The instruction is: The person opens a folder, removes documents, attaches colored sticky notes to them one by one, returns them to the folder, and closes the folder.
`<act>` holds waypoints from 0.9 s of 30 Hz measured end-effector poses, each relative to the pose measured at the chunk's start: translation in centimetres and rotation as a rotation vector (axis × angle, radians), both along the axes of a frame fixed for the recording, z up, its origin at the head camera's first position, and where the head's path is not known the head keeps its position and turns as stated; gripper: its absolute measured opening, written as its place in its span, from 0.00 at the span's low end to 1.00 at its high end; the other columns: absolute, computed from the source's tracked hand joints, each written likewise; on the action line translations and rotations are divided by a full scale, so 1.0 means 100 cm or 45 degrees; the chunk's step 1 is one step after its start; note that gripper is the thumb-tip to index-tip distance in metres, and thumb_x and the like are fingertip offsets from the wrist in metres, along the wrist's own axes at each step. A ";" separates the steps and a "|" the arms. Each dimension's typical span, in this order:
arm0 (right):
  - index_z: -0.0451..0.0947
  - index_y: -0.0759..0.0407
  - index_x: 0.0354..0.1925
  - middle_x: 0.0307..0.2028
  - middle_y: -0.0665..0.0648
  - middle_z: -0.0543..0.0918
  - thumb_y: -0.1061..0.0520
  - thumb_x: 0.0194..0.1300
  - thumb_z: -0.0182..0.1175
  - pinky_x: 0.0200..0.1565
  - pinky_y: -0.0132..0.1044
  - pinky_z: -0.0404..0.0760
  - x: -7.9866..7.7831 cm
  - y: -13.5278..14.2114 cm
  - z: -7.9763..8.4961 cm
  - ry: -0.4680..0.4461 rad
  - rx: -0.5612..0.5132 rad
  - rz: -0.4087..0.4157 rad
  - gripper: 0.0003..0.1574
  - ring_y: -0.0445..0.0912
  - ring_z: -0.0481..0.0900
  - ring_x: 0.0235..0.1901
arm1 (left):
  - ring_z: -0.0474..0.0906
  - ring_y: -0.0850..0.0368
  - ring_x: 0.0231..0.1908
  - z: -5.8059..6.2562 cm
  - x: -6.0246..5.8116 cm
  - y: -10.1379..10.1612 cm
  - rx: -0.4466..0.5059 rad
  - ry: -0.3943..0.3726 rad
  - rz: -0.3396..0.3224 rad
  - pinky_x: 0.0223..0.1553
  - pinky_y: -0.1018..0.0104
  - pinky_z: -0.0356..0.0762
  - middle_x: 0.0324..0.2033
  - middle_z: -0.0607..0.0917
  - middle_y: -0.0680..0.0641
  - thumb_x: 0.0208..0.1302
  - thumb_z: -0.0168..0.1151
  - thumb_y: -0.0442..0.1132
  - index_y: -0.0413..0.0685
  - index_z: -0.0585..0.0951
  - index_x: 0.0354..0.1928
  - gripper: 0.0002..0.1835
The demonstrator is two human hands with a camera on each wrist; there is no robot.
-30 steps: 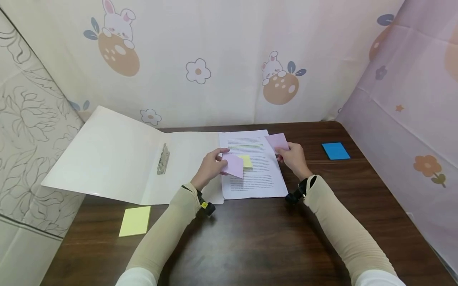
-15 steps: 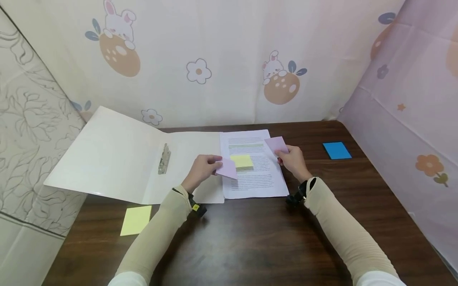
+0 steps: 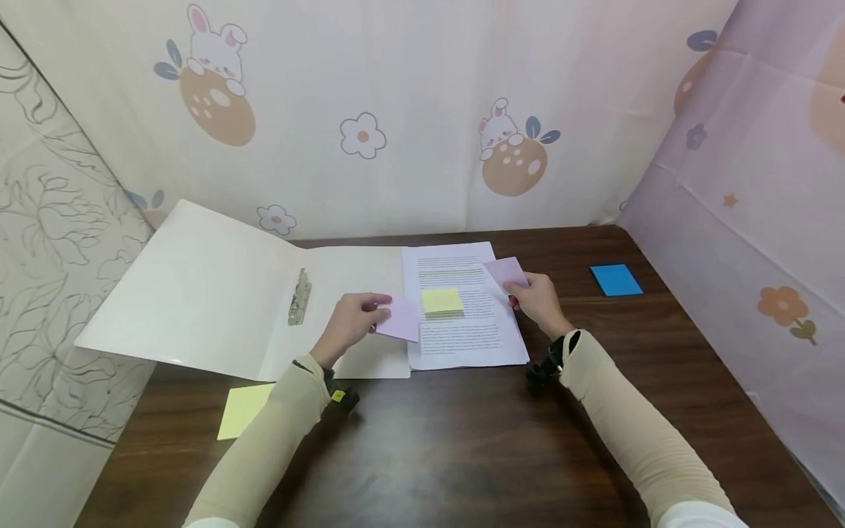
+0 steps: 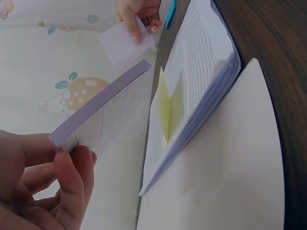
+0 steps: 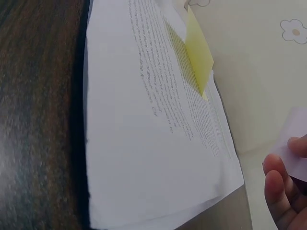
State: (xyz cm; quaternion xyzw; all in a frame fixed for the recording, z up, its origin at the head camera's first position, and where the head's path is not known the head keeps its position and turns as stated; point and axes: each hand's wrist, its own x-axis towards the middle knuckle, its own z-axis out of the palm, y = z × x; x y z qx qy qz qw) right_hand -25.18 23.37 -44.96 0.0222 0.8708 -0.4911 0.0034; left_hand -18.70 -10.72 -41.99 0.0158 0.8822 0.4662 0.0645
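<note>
My left hand (image 3: 350, 324) pinches a pad of light purple sticky notes (image 3: 401, 320) between thumb and fingers, over the left edge of the printed pages (image 3: 462, 346). Its thick purple edge shows in the left wrist view. Between thumb and fingers, my right hand (image 3: 538, 302) holds a single purple sticky note (image 3: 505, 270) at the pages' upper right. A yellow sticky note (image 3: 442, 301) is stuck on the text in the middle of the top page, its free part lifting off the paper in both wrist views. A green highlighted line runs above it.
Left of the pages lies an open white folder (image 3: 198, 293) with a metal clip (image 3: 299, 299), its cover raised toward the wall. A yellow sticky-note pad (image 3: 241, 412) is at the front left, partly behind my left sleeve. A blue pad (image 3: 616, 280) lies at the right.
My left hand has drawn the purple pad left and slightly toward me, uncovering the yellow note. The right hand with its purple note has dropped slightly.
</note>
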 end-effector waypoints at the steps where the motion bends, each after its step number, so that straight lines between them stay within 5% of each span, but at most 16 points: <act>1: 0.77 0.70 0.51 0.33 0.69 0.81 0.56 0.70 0.56 0.35 0.42 0.82 0.000 0.000 0.000 -0.001 -0.004 0.003 0.19 0.51 0.78 0.27 | 0.80 0.55 0.32 0.000 0.002 -0.003 -0.008 0.003 0.000 0.34 0.67 0.80 0.46 0.86 0.42 0.65 0.61 0.39 0.47 0.83 0.54 0.16; 9: 0.75 0.69 0.54 0.39 0.71 0.81 0.56 0.71 0.55 0.36 0.41 0.82 0.003 0.002 0.001 -0.025 -0.007 0.020 0.20 0.58 0.79 0.33 | 0.77 0.56 0.25 0.000 0.014 -0.025 -0.081 0.045 -0.046 0.28 0.67 0.74 0.34 0.84 0.41 0.67 0.60 0.36 0.46 0.82 0.55 0.15; 27: 0.75 0.68 0.55 0.39 0.71 0.81 0.55 0.72 0.55 0.38 0.43 0.82 0.002 0.004 -0.004 -0.050 0.001 0.006 0.21 0.58 0.79 0.32 | 0.73 0.56 0.23 -0.001 0.040 -0.056 -0.140 -0.071 -0.164 0.25 0.65 0.73 0.33 0.79 0.42 0.69 0.51 0.31 0.44 0.81 0.53 0.15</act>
